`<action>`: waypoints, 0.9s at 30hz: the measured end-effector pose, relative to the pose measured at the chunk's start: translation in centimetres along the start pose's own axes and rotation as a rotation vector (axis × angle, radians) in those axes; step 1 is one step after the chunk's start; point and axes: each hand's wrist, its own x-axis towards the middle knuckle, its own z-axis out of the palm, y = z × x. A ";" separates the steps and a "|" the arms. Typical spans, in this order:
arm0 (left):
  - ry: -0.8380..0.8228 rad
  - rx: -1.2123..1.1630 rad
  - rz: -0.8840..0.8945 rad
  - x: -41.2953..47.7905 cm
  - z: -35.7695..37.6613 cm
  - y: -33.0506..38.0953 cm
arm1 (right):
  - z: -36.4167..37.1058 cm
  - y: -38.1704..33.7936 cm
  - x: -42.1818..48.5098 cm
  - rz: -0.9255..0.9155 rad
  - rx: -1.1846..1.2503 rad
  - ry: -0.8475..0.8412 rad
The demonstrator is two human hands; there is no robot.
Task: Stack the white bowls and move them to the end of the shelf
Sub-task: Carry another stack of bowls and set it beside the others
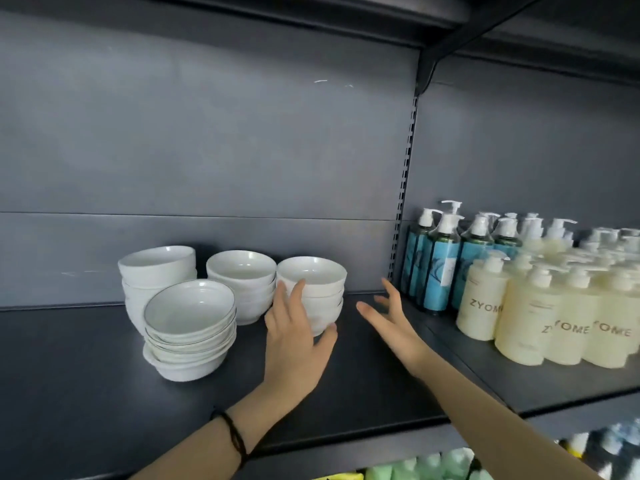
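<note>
Left hand (298, 337) is resting against the right stack (318, 275) of white bowls. Fingers are spread and mostly straight on its near-left side, and the thumb is reaching round the base on the near right. That's touching, not really clamping, so I'm reading the hand as open. Right hand (391, 317) is hovering just right of that stack with fingers splayed, holding nothing and not touching the bowls.

The right stack is sitting upright on the shelf (86, 368) between the two hands, several bowls nested.

Left of the left hand:
- Mid stack (242, 271) is sitting just beside the right stack; can't tell if the rims are touching.
- Back stack (156, 268) is standing further left and is the tallest, with its top bowl sitting slightly tilted.
- Front stack (190, 313) is sitting nearest the camera. Its bowls are shallower with dark rims, nesting unevenly and leaning.

Right of the right hand:
- A slotted upright (403, 202) is dividing the bays.
- Blue bottles (438, 271) with pump tops are standing just past it.
- Cream bottles (526, 317) marked ZYOME are crowding the rest of that bay.

A black band (233, 434) is circling the left wrist.
</note>
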 end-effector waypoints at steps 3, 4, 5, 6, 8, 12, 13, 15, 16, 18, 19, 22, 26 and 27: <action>0.149 -0.105 -0.163 1.1 1.3 0.8 | 0.3 -0.1 1.4 -0.025 0.067 -0.109; 0.197 -0.152 -0.209 1.5 1.5 1.0 | 0.5 -0.1 1.9 -0.036 0.085 -0.144; 0.246 -0.190 -0.243 2.0 1.8 1.1 | 0.8 -0.2 2.4 -0.048 0.103 -0.178; 0.292 -0.214 -0.268 2.4 2.1 1.0 | 1.2 -0.1 2.8 -0.055 0.124 -0.206; 0.362 -0.292 -0.318 3.0 2.6 0.7 | 2.2 0.4 3.3 -0.075 0.192 -0.243; 0.358 -0.474 -0.303 3.7 3.0 -0.5 | 3.0 1.3 4.0 -0.126 0.261 -0.272; 0.342 -0.522 -0.285 3.8 2.9 -0.6 | 2.9 1.5 4.1 -0.124 0.269 -0.276; 0.321 -0.606 -0.283 3.6 2.7 -0.8 | 2.6 1.7 4.2 -0.132 0.283 -0.266; 0.317 -0.628 -0.288 3.6 2.7 -0.8 | 2.6 1.7 4.2 -0.141 0.291 -0.253; 0.298 -0.656 -0.304 3.6 2.6 -0.9 | 2.5 1.7 4.2 -0.148 0.302 -0.232; 0.285 -0.666 -0.321 3.6 2.6 -1.0 | 2.5 1.7 4.2 -0.143 0.307 -0.225; 0.252 -0.659 -0.356 3.6 2.3 -1.4 | 2.5 1.7 4.2 -0.122 0.323 -0.206; 0.209 -0.656 -0.323 3.2 2.1 -1.6 | 2.4 1.7 4.2 -0.115 0.357 -0.195; 0.195 -0.640 -0.320 3.0 2.1 -1.5 | 2.3 1.8 4.2 -0.121 0.368 -0.198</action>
